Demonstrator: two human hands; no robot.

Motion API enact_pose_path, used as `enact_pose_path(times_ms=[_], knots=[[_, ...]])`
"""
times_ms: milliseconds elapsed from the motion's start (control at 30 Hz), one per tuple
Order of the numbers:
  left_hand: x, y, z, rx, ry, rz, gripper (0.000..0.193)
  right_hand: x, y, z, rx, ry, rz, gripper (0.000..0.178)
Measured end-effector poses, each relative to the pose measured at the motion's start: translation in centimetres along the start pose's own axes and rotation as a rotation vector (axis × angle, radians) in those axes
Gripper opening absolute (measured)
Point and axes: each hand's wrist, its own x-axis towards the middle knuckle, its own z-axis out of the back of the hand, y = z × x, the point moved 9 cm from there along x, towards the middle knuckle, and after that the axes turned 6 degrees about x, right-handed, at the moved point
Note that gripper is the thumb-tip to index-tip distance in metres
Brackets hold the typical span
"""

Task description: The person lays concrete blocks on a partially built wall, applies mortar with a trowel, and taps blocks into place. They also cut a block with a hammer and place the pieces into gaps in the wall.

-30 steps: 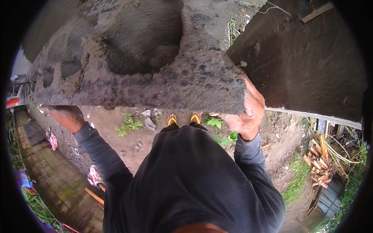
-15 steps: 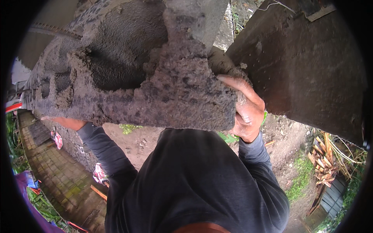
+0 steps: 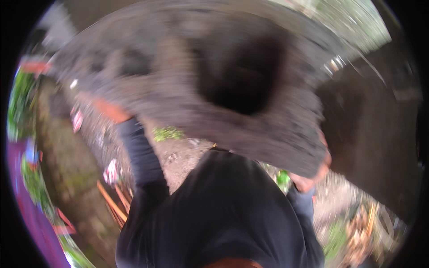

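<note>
A large hollow concrete block (image 3: pixel 174 96), grey and rough with deep dark cavities, spans the view in front of my chest, blurred by motion. My left hand (image 3: pixel 110 110) is at the block's lower left edge; its fingers are mostly hidden beneath the block. At the right end, my right hand (image 3: pixel 316 172) wraps round the block's corner, closed on it. The near edge of the block tilts down toward the right.
A dark brown panel (image 3: pixel 368 129) stands close on the right. Split wood (image 3: pixel 357 234) lies at the lower right, and wooden sticks (image 3: pixel 111 201) lie on the left beside a mossy paved path (image 3: pixel 76 178). Purple cloth (image 3: pixel 29 196) shows at the far left.
The block and both hands have shifted to the right in view. The block's right end has swung lower, and the large cavity now sits right of centre. Both hands remain at the block.
</note>
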Motion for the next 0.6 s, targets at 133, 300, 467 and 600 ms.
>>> enact_pose_path(times_ms=[133,300,467,600], knots=[[-3.6,1.8,-0.8,0.013,0.109,0.152,0.059,-4.7,-0.3,3.6,-0.090,-0.194,0.078,0.019],[-2.8,2.0,2.0,-0.928,-0.042,0.610,0.063,-6.3,-1.0,4.9,-0.182,-0.257,0.132,0.050],[-3.0,2.3,4.8,-1.154,-0.072,0.578,0.059,-7.4,-2.1,5.4,-0.221,-0.192,0.076,0.058],[-2.9,0.8,5.5,-0.994,-0.024,0.626,0.060,-7.9,-3.1,5.6,-0.219,-0.216,0.045,0.067]])
